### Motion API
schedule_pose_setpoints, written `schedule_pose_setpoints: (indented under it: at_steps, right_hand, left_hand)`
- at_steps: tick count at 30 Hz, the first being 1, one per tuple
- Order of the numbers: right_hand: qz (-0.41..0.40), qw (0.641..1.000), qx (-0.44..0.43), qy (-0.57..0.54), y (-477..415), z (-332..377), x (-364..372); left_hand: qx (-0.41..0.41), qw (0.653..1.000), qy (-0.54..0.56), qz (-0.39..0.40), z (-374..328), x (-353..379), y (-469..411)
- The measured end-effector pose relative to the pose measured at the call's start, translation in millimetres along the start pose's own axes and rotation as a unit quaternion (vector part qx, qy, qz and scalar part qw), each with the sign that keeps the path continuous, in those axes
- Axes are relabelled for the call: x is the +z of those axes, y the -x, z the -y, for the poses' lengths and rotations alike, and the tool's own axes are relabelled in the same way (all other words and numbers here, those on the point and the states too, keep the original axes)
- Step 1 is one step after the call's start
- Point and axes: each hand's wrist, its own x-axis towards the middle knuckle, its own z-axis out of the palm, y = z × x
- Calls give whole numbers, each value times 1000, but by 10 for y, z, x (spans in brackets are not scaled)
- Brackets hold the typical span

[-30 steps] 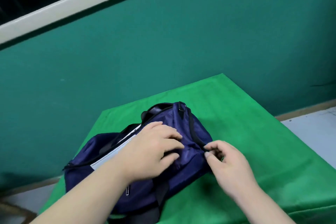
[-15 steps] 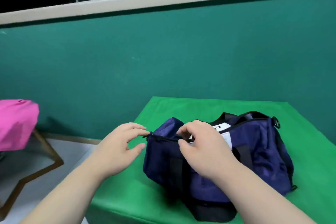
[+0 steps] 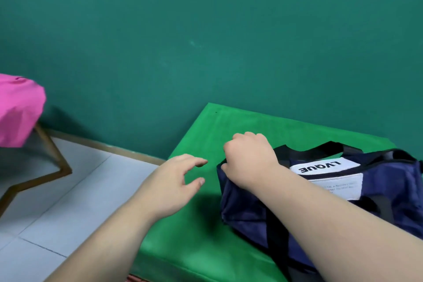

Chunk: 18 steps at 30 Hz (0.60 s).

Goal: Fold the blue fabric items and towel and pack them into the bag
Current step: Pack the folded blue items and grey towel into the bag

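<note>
The navy bag [image 3: 242, 201] lay on its side at the right of the green table [image 3: 240, 121], its white label [image 3: 325, 176] facing up and its black handles [image 3: 329, 145] slumped along the top. No loose blue fabric or towel showed anywhere outside it, so the packing looked finished and the step in hand seemed to be closing the bag. Whether the zip was fully run home could not be told, since the hand covered that end. The right hand [image 3: 249, 158] sat on the bag's left end, fingers curled down and pinching the fabric at the top seam. The left hand [image 3: 174, 183] hovered just beside that end, over the table, apart from the bag, fingers loosely spread and holding nothing. The next move probably called for the left hand to steady the end while the right pulled. A pink bundle [image 3: 18, 110] sat well apart at the far left.
</note>
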Motion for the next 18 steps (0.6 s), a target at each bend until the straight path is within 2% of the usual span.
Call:
schedule_pose_setpoints:
  at_steps: [3, 7, 14, 18]
  right_hand:
    - [-9, 1000, 0, -5, -44, -23, 57]
    - [-40, 989, 55, -132, -39, -33, 26]
    - [-90, 947, 152, -267, 75, -149, -137]
    - [-96, 945, 169, -262, 148, -243, -135]
  left_hand:
    - [-6, 1000, 23, -4, 23, 83, -62]
    - [-8, 999, 53, 3, 32, 195, -188]
    - [23, 985, 173, 2, -307, 264, -557]
    - [22, 984, 179, 7, -396, 262, -689]
